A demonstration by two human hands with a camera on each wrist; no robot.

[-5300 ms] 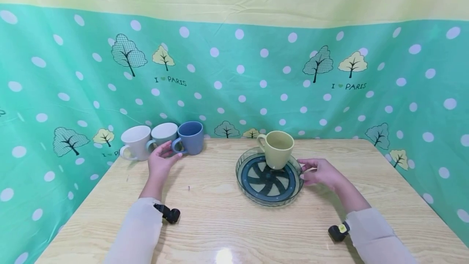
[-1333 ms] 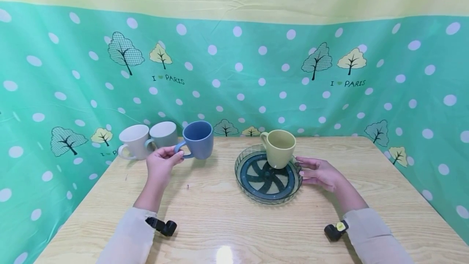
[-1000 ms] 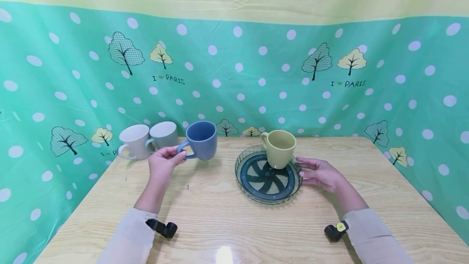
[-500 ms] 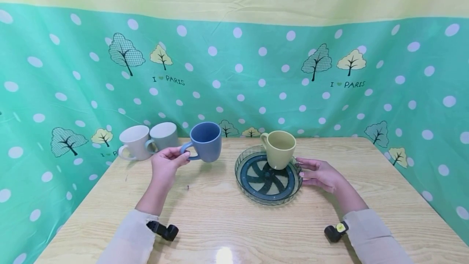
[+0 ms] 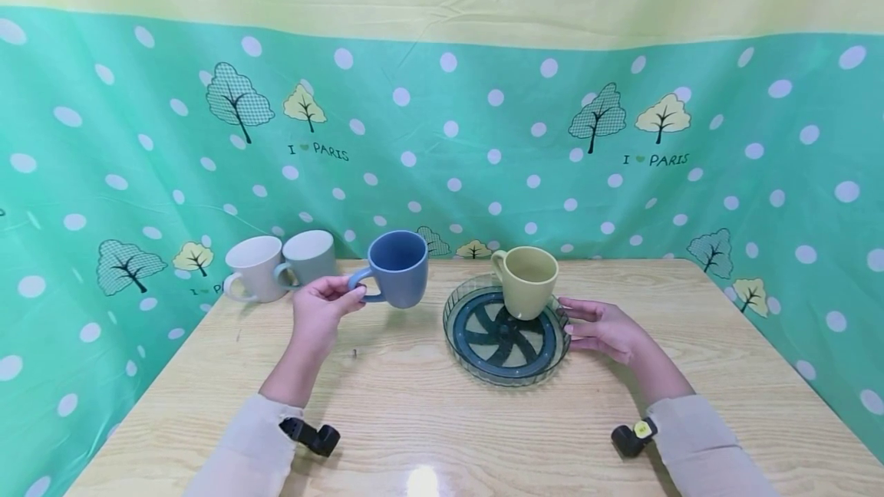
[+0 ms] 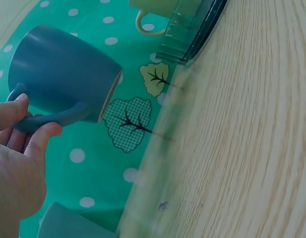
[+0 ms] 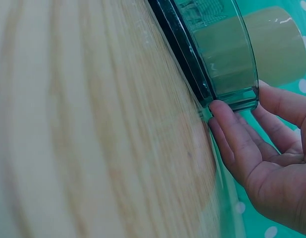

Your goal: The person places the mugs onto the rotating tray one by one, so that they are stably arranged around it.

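Note:
My left hand (image 5: 320, 313) pinches the handle of a blue mug (image 5: 398, 270) between thumb and fingers. In the left wrist view, the blue mug (image 6: 61, 72) hangs off the table, its base beyond the fingers. Right of it stands a round see-through turntable tray (image 5: 459, 359) with a dark swirl-patterned base. A yellow-green mug (image 5: 528, 282) sits upright inside at the tray's back right, handle to the left. My right hand (image 5: 608, 330) touches the tray's right side with its fingertips; the right wrist view shows them against the clear wall (image 7: 227, 64).
At the back left of the wooden table (image 5: 414, 420), a white mug (image 5: 255, 271) and a grey-green mug (image 5: 311, 259) stand side by side, handles to the left. A green dotted curtain (image 5: 442, 152) hangs close behind the table's far edge.
The left hand has taken the blue mug by its handle, lifted it from beside the grey-green mug and carried it right, closer to the tray. The right hand has stayed at the tray.

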